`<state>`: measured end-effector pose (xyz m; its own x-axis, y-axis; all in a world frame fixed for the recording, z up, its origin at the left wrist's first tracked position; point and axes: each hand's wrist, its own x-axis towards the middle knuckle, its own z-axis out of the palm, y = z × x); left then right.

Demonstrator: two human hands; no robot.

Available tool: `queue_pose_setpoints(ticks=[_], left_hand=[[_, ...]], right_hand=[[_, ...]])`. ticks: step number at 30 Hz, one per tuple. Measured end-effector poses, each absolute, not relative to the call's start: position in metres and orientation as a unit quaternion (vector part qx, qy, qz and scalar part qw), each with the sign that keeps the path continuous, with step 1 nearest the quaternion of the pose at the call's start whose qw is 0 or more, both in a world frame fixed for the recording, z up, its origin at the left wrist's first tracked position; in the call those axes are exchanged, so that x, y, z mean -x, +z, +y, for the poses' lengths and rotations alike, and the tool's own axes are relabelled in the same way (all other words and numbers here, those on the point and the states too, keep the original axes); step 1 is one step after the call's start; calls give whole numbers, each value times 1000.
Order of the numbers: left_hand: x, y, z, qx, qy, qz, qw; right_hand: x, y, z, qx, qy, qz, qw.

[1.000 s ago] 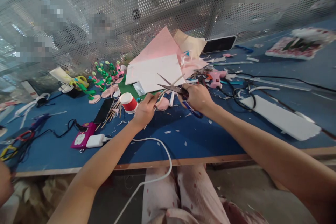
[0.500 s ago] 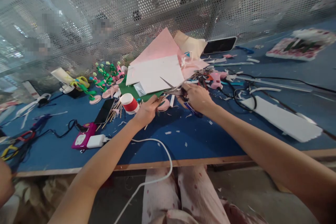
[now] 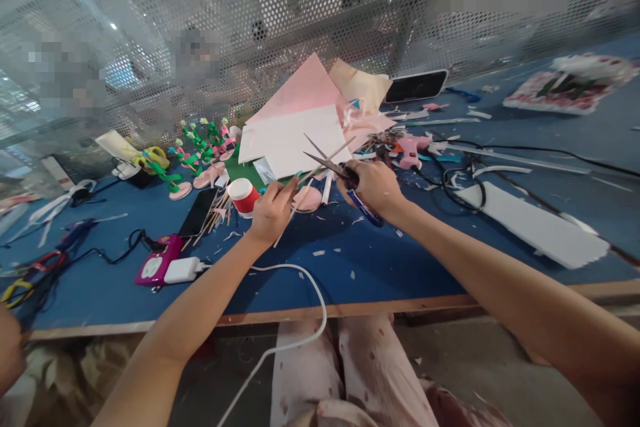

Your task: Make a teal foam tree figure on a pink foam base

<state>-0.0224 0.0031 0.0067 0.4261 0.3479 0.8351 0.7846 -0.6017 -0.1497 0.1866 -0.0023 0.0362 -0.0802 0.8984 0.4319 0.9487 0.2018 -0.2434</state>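
My right hand [image 3: 374, 188] grips a pair of scissors [image 3: 327, 162] with dark blades spread apart, pointing left over the white sheets. A blue handle shows below the fingers. My left hand [image 3: 274, 212] is pinched around a thin wooden stick [image 3: 336, 152], which slants up to the right, past the blades. A small teal bit shows at the left fingertips. Beside that hand stands a red and white paper cup [image 3: 243, 197]. Between the hands a round pink disc [image 3: 307, 199] lies on the blue table, and another thin stick crosses it.
White sheets [image 3: 295, 140] and pink sheets lie ahead. Green and pink craft flowers [image 3: 205, 140] stand left, near a black phone [image 3: 199, 212] and a magenta power block [image 3: 159, 260]. A pink glue gun [image 3: 413, 150] and a white board [image 3: 540, 223] lie right. A white cable hangs over the front edge.
The scissors have opened wider and moved slightly away from my left hand. My left hand has drawn a little left and down, and the stick now shows beyond its fingers.
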Motion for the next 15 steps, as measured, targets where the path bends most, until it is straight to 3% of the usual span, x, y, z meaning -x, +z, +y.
queue_pose_setpoints(ticks=[15], left_hand=[[22,11,4,894,-279,-326,130]], right_hand=[[-192,28,5,565,-38,-770,293]])
